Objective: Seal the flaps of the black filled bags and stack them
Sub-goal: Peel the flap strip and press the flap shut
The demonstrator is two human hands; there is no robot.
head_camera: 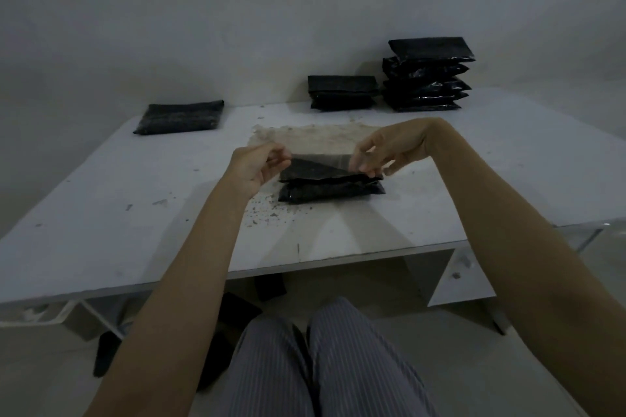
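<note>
From the head camera, the left hand (257, 166) and the right hand (386, 152) are raised over the middle of the flat white table (101, 206), each pinching one end of a clear, dusty plastic flap (318, 149) between thumb and curled fingers. The flap is stretched taut between them and stands up from the filled black plastic bag (318, 173), a flat, slightly pillowy rectangle with a glossy skin. That bag lies on top of a second black filled bag (330, 191) of the same shape, the two touching as a low pile near the table's middle.

Dark crumbs and grit (267, 213) are scattered over the matte tabletop just in front of the pile. At the far left edge lies a single flat black bag (179, 118), well apart from the rest. At the far right stands a tall stack of shiny black bags (426, 74), with a shorter stack of black bags (342, 91) just beside it. Striped grey trousers (315, 366) show below the table edge.
</note>
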